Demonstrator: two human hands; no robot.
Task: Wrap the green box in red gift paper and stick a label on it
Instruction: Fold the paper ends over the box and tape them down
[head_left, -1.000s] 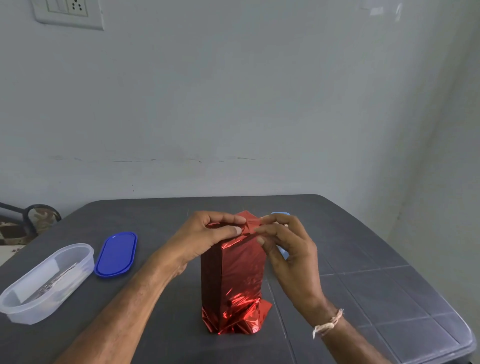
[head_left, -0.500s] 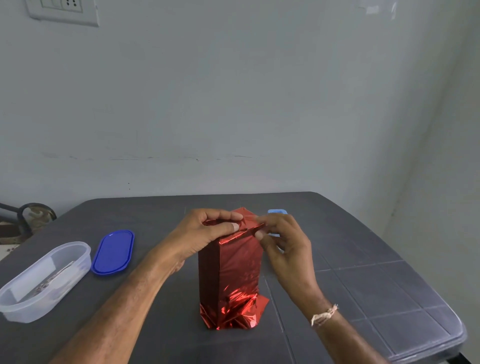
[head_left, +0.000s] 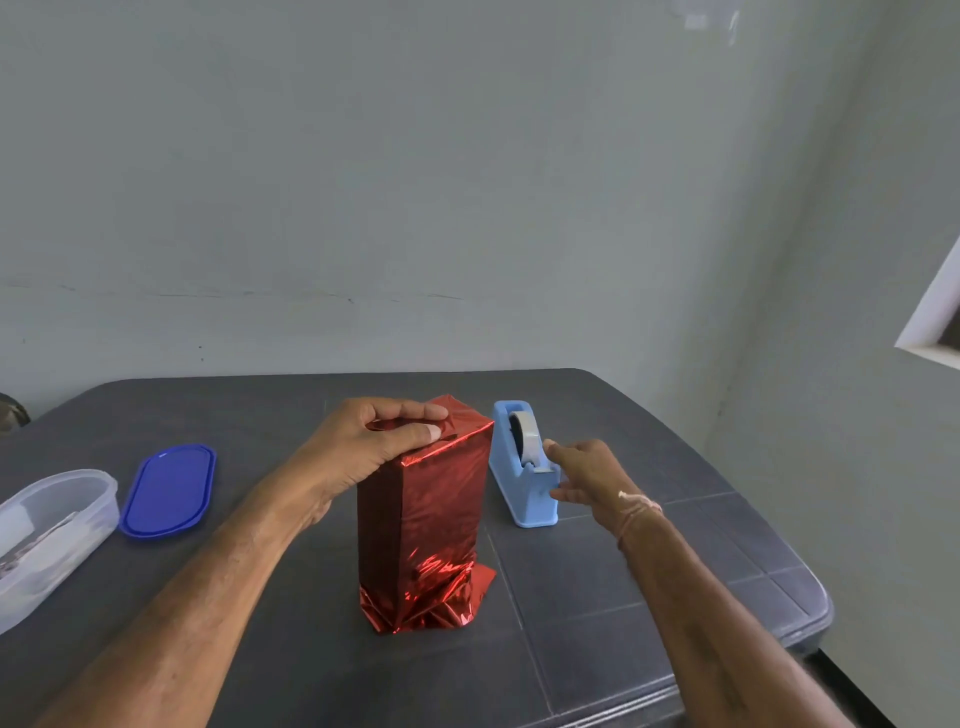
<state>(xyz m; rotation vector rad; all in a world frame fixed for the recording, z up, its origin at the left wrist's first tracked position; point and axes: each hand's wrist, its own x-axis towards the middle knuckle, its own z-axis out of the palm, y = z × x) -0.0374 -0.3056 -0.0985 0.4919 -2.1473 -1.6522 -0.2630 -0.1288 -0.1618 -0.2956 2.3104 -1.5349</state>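
Note:
The box, covered all over in shiny red gift paper (head_left: 423, 519), stands upright in the middle of the dark table (head_left: 649, 597); none of its green shows. My left hand (head_left: 363, 447) presses down on the folded paper flaps at its top, thumb and fingers pinching them. A triangular flap sticks up behind my fingers. My right hand (head_left: 587, 475) is off the box and reaches to the light blue tape dispenser (head_left: 522, 483) just right of it, fingers spread and touching its front end by the cutter. No label is visible.
A blue oval lid (head_left: 169, 491) lies flat at the left. A clear plastic tub (head_left: 47, 535) with items inside sits at the far left edge. The table's rounded right corner (head_left: 810, 608) is near my right forearm. A wall stands close behind.
My right hand has let go of the paper at the top of the box and moved right to the tape dispenser, which it hid before. The left hand stays pressing the folds.

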